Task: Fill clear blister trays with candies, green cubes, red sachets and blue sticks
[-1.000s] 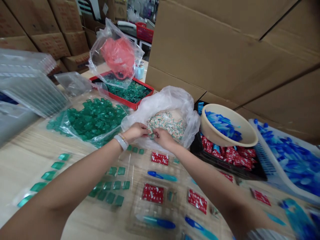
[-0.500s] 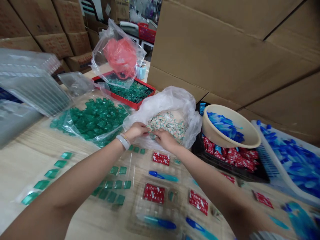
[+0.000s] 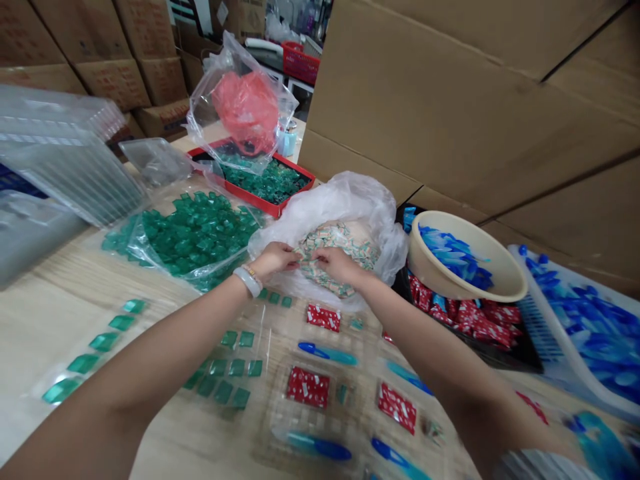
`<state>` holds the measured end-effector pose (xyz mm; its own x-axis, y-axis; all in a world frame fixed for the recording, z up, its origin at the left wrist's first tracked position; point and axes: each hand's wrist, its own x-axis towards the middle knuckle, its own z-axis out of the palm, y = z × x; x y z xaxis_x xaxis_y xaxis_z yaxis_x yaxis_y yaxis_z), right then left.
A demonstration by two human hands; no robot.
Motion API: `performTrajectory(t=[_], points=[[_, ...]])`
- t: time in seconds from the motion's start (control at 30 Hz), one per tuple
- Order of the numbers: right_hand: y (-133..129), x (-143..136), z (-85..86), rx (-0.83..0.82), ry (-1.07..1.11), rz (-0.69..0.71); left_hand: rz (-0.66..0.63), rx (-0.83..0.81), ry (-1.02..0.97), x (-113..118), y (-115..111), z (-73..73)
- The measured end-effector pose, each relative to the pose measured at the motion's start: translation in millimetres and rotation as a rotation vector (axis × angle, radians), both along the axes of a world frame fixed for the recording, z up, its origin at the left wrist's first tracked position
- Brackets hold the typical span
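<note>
My left hand (image 3: 276, 260) and my right hand (image 3: 339, 264) nearly meet over the near side of a white plastic bag (image 3: 350, 190). The small pieces (image 3: 350, 241) lie inside this bag, in a heap just past my fingers and partly under them. They look pale orange, white and green. The fingertips of both hands bend in toward each other, but that spot is blurry, so I can't tell if either hand has a piece pinched in it.

My right hand covers some of the heap, and the bag's folds hide its edges. The pieces are too tiny to see 1 by 1. My left arm hides part of the rows of green squares (image 3: 236, 367) on the table. My right arm runs over some red packets and the blue things near them, so only bits show. The clear trays (image 3: 273, 417) under 2 of the red packets are hard to make out. At the bottom right, a blue bundle (image 3: 597, 437) is smeary, and my gray sleeve (image 3: 543, 465) gets cut off by the edge.
</note>
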<state>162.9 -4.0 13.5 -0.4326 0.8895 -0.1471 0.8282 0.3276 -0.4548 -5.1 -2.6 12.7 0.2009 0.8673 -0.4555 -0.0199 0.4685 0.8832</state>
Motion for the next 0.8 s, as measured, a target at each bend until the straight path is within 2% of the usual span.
performTrajectory(t=[0.1, 0.27, 0.47, 0.67, 0.8], points=[[14, -3, -3.0, -0.061, 0.03, 0.059, 0.008, -0.017, 0.017, 0, 1, -2.8], [14, -9, 1.0, 0.006, -0.088, 0.182, -0.008, -0.011, 0.029, 0, 3, -6.6], [-2, -5, 2.0, 0.077, -0.059, 0.141, -0.029, 0.03, 0.059, 0, 3, -8.5], [-10, -10, 0.8, 0.065, -0.066, 0.112, -0.049, 0.047, 0.088, 1, 4, -9.4], [-14, -9, 5.5, 0.066, -0.121, 0.157, -0.044, 0.045, 0.108, 2, 4, -9.1]])
